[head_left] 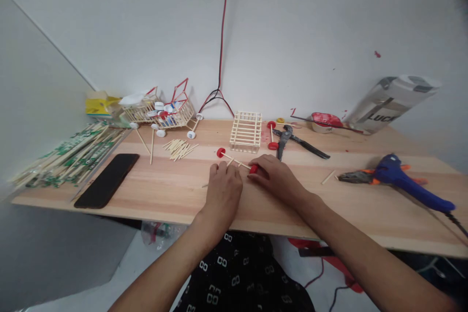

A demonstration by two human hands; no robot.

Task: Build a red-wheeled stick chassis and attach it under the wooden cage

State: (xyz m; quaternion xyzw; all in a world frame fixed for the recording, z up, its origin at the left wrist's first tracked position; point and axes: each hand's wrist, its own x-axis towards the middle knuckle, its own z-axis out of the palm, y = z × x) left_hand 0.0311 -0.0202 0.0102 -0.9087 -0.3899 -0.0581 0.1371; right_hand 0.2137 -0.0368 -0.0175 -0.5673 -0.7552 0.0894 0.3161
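My left hand point(224, 192) is closed at the table's middle, with a short thin wooden stick point(230, 161) poking out past its fingertips. My right hand point(274, 175) pinches a red bottle cap point(253, 169) on one end of a wooden axle stick point(237, 161). Another red bottle cap point(221, 152) sits on the axle's far end. Just behind is a crate-like frame of sticks point(245, 131). To its right lies a second axle with red caps point(271, 135). The left fingertips are partly hidden by the hand.
Short cut sticks point(179, 148), a phone point(107, 180) and packed chopsticks point(69, 156) lie left. Small stick carts point(175, 112) stand behind. Right are black-handled pliers point(288, 141), a blue glue gun point(402, 180) with a cord, other pliers point(354, 176) and a red-stained cup point(325, 122).
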